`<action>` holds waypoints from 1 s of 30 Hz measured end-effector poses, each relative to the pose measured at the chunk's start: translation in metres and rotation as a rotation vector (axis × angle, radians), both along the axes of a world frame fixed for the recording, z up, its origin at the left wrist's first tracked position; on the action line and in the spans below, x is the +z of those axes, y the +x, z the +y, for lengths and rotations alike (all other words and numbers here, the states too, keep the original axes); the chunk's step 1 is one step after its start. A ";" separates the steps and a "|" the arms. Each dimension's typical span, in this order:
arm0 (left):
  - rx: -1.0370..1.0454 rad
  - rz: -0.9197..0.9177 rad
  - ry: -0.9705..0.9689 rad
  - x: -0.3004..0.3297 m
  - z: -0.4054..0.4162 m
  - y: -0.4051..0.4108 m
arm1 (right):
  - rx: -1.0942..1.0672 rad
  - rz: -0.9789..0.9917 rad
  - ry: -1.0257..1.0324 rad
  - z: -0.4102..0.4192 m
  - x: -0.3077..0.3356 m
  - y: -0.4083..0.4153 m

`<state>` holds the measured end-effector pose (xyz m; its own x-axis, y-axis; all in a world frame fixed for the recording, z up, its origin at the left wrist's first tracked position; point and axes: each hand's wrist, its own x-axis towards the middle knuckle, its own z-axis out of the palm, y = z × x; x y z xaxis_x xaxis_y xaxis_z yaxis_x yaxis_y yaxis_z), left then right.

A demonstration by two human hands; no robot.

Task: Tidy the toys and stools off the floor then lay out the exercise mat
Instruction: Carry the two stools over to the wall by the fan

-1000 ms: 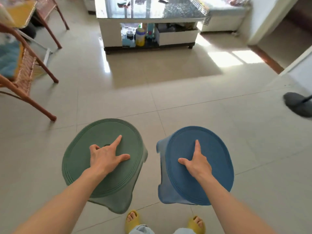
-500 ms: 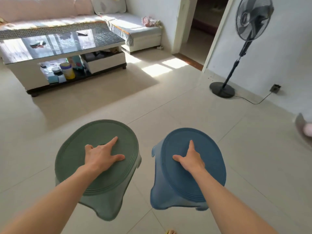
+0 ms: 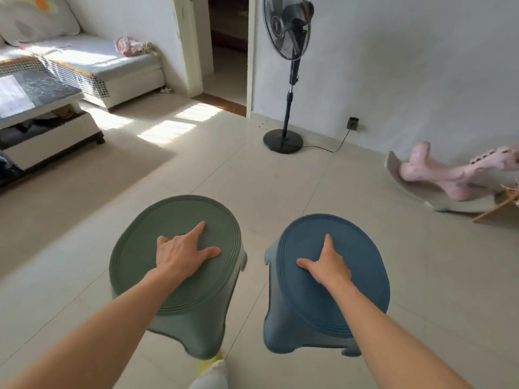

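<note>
Turned right since a second ago: fan (image 3: 289, 71) and wall now ahead. Left hand (image 3: 179, 255) hooked into green stool (image 3: 157, 248), right hand (image 3: 327, 266) into blue stool (image 3: 362, 262), both carried clear of floor (image 3: 280, 178), likely toward the wall.

stools: 2, one green stool (image 3: 146, 259) and one blue stool (image 3: 362, 265) | hands: 2, left hand (image 3: 179, 255) and right hand (image 3: 327, 266) | standing fan (image 3: 288, 37): 1 | pink rocking toy (image 3: 443, 175): 1 | sofa (image 3: 92, 66): 1 | coffee table (image 3: 36, 94): 1 | wall socket (image 3: 352, 122): 1
</note>
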<state>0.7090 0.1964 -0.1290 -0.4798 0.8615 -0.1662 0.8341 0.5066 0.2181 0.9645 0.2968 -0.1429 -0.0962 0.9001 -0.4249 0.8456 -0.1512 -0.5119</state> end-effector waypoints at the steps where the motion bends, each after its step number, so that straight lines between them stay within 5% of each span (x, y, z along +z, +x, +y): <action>1: -0.029 -0.005 0.002 -0.002 0.023 0.004 | -0.035 -0.001 0.000 0.015 -0.002 0.007; 17: -0.409 -0.071 -0.035 -0.016 0.393 0.022 | -0.493 0.051 0.046 0.278 0.004 0.046; 30: -0.437 -0.029 -0.039 -0.031 0.654 0.101 | -0.588 0.166 0.002 0.529 -0.032 0.131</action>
<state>0.8099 0.8504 -0.1604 -0.0657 0.9754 -0.2104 0.9657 0.1153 0.2328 1.0953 0.8260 -0.1749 0.3525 0.8232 -0.4451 0.5294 -0.5676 -0.6305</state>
